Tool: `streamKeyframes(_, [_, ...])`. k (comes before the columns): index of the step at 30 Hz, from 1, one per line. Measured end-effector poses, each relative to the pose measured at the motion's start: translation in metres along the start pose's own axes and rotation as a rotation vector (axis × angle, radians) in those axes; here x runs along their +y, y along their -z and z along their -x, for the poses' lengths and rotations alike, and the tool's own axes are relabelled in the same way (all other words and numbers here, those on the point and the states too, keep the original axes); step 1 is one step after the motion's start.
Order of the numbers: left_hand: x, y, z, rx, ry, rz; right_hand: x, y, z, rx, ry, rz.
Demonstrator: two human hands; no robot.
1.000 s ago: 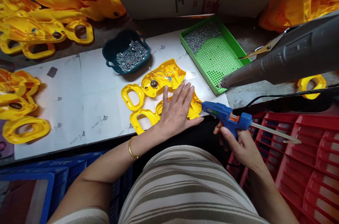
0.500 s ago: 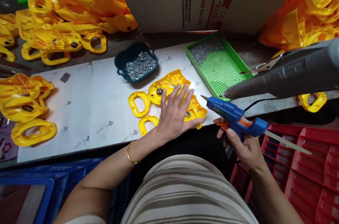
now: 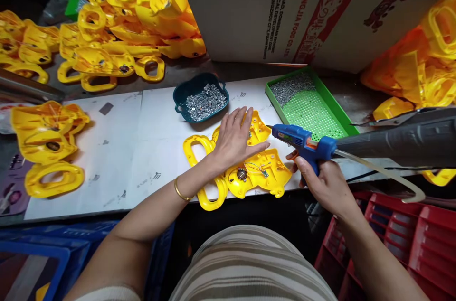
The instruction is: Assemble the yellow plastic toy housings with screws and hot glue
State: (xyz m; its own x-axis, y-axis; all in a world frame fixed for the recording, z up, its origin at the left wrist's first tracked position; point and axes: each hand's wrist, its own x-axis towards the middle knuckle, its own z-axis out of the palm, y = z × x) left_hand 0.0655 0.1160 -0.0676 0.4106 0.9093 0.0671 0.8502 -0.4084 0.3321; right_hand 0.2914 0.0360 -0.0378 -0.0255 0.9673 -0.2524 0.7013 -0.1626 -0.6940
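Two yellow plastic toy shells with handle loops lie on the white board in front of me. My left hand rests flat, fingers spread, on the farther shell. The nearer shell lies open side up, showing a small round speaker and thin wires. My right hand grips a blue glue gun with an orange trigger; its nozzle points left toward the farther shell, just beside my left fingertips. A clear glue stick pokes out of its back.
A dark teal bowl of small metal screws and a green tray with more screws sit behind the shells. Piles of yellow shells lie left and back. A cardboard box stands behind, a grey tool and red crates at right.
My left hand slid from the nearer shell onto the farther one, uncovering the nearer shell's speaker. The glue gun moved left and up toward the shells. My head view shifted.
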Motion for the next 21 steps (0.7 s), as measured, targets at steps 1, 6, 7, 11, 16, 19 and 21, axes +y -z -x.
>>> streamKeyframes(1, [0.0003, -0.0002, 0.0004, 0.005, -0.002, 0.005, 0.0003, 0.0005, -0.0004, -0.008, -0.008, 0.011])
streamKeyframes(6, [0.0003, 0.0, 0.0011, 0.008, 0.004, 0.018, 0.0016, -0.0008, -0.002, -0.02, -0.047, -0.012])
streamKeyframes(7, [0.0002, 0.0001, 0.0013, 0.002, 0.005, 0.016, 0.0011, -0.0013, -0.0025, -0.015, -0.042, -0.018])
streamKeyframes(11, [-0.0005, -0.0009, 0.0022, 0.008, -0.014, 0.014, -0.0021, -0.0018, -0.0045, 0.008, 0.013, 0.004])
streamKeyframes(16, [-0.0013, -0.0039, 0.0028, 0.045, -0.028, -0.004, -0.0053, -0.0007, -0.0069, -0.001, 0.09, 0.009])
streamKeyframes(19, [-0.0008, -0.0038, 0.0026, 0.039, -0.025, -0.024, -0.0058, -0.0012, -0.0069, 0.007, 0.095, 0.021])
streamKeyframes(21, [-0.0002, -0.003, 0.0025, 0.034, -0.031, -0.03, -0.0057, -0.0019, -0.0062, 0.022, 0.092, 0.031])
